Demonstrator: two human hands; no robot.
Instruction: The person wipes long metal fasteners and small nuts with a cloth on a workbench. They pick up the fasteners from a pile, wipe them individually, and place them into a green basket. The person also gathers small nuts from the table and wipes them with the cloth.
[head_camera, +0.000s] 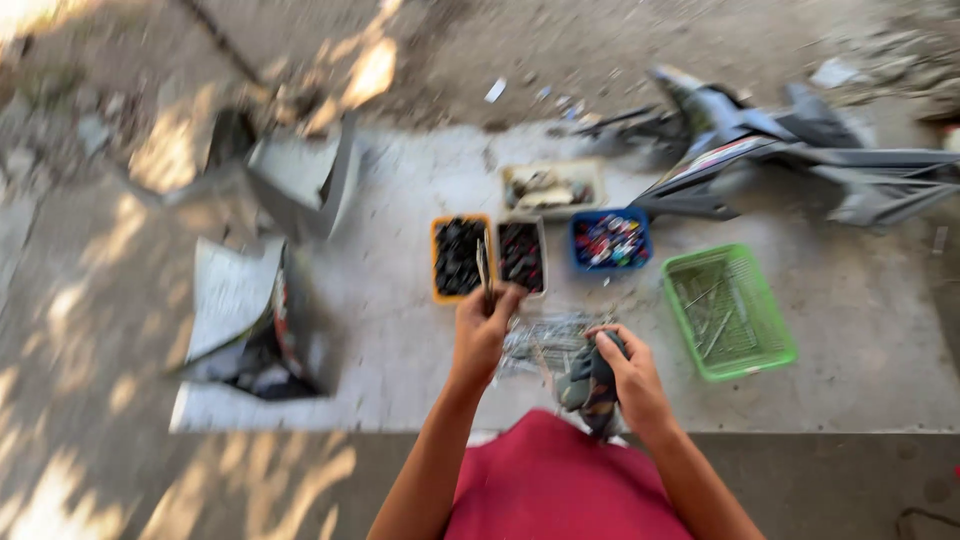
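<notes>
Head view: left hand (482, 330) is grasping a thin dark metal tool (483, 272) over sorted trays; right hand (628, 372) is clenching a grey-green bundled object (588, 385); sorting looks partway through.

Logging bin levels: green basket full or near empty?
Near empty. The green basket shows its mesh floor, with only a few thin metal pieces lying in it; blur hides details.

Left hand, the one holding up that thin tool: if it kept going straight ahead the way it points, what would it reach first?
Probably the orange tray of dark parts, or the pale tray beside it: the left hand and its thin tool point between them. Blur and unclear depth leave which one uncertain.
</notes>
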